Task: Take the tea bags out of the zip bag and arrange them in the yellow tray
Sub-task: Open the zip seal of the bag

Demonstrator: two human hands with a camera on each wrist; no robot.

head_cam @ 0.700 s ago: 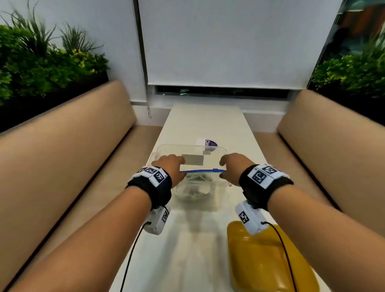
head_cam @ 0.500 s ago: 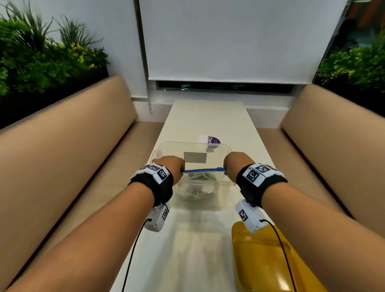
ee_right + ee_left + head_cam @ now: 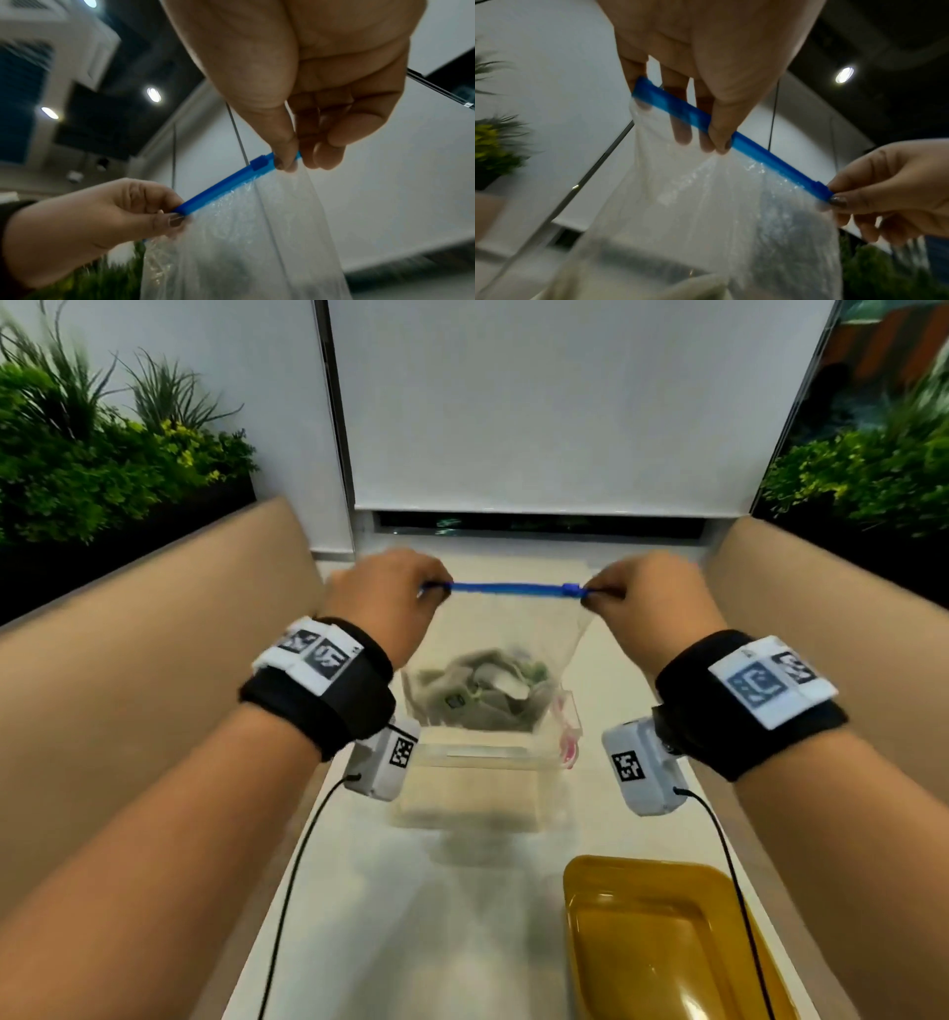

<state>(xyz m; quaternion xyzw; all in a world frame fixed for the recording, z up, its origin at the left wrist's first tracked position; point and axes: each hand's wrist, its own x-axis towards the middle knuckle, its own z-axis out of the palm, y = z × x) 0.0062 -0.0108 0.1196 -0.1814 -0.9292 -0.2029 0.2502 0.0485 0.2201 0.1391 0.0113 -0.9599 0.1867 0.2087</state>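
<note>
Head view: a long pale table [image 3: 359, 916] runs up the middle of the frame toward a white roller blind [image 3: 554, 403], with tan padded benches [image 3: 128, 685] at both sides and green plants [image 3: 102, 459] in the upper corners. At centre frame the left hand [image 3: 382, 603] and right hand [image 3: 649, 608] hold a clear zip bag [image 3: 493, 649] up in the air by its blue zip strip [image 3: 506, 588], which is stretched taut between them. Each hand pinches one end of the strip, thumb in front and curled fingers [image 3: 680, 130] behind the thin, crinkled film. Soft greyish tea bags [image 3: 482, 690] sag in a heap at the bag's bottom, above a clear plastic box [image 3: 472, 793] on the table. The yellow tray [image 3: 662, 942], glossy, translucent and round-cornered, lies at lower right.
</note>
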